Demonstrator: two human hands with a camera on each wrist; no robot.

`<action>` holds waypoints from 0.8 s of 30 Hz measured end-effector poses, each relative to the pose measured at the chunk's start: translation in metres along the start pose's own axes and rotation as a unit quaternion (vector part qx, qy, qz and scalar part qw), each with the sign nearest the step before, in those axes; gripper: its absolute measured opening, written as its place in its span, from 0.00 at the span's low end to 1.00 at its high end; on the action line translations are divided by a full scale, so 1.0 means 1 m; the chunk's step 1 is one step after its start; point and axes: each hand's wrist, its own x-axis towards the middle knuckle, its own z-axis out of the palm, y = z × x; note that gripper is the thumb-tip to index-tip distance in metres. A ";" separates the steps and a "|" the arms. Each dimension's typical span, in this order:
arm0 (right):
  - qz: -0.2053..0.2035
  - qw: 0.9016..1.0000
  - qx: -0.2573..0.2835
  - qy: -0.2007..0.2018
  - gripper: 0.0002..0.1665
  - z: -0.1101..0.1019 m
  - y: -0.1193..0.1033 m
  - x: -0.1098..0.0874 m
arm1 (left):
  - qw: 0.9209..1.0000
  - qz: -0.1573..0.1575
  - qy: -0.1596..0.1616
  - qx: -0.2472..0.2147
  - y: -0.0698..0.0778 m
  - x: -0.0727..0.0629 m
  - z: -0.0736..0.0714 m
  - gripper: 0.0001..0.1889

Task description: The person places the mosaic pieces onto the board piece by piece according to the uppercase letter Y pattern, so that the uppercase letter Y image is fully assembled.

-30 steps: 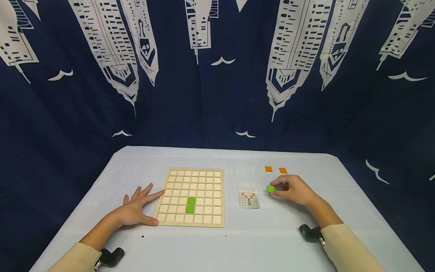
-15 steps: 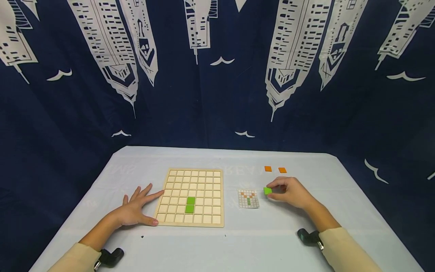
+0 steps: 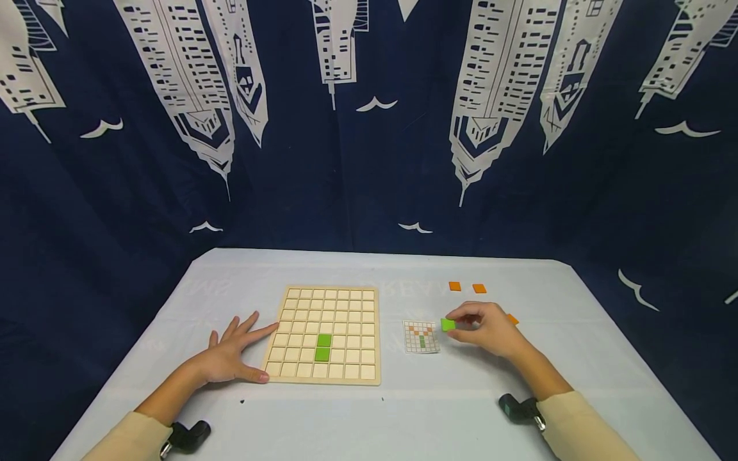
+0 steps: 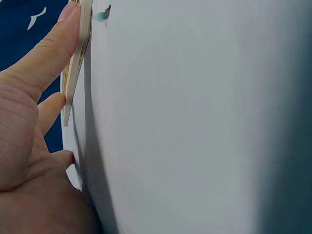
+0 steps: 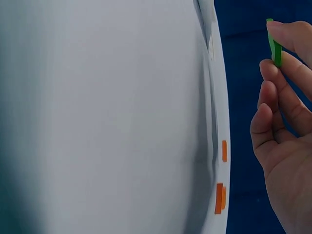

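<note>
Between thumb and fingers, my right hand (image 3: 485, 328) pinches a green square tile (image 3: 448, 324), held just right of a small printed pattern card (image 3: 421, 337). The right wrist view shows the same tile (image 5: 275, 46) edge-on, raised off the table. My left hand (image 3: 227, 355) lies spread, with its thumb and index finger touching the left edge of a wooden grid board (image 3: 352, 380). In the left wrist view the thumb (image 4: 48, 48) rests on the board's rim. Two green tiles (image 3: 323, 347) sit in neighbouring cells of one column on the board.
Two orange tiles, a left one (image 3: 455, 286) and a right one (image 3: 479, 289), lie behind my right hand. Another orange tile (image 3: 512, 319) is partly hidden by that hand. A white cloth covers the table (image 3: 311, 422); a dark blue patterned curtain (image 3: 346, 173) hangs behind.
My right hand has moved a little left with the green tile, towards the card. An orange tile now shows beside the hand. My left hand and the board have stayed put.
</note>
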 end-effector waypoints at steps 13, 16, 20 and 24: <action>0.002 1.000 0.014 0.001 0.14 0.015 -0.018 0.000 | 0.999 0.028 0.017 -0.022 -0.008 0.001 0.003 0.56; 0.012 1.000 0.022 -0.003 0.14 0.020 -0.023 0.002 | 1.000 0.019 0.014 -0.015 -0.006 0.001 0.002 0.57; 0.020 0.999 0.041 -0.013 0.14 0.027 -0.028 0.003 | 1.000 0.004 0.007 -0.005 0.000 -0.001 0.001 0.58; 0.018 0.998 0.056 -0.016 0.14 0.034 -0.033 0.004 | 1.000 -0.001 0.005 0.001 0.002 -0.001 0.001 0.57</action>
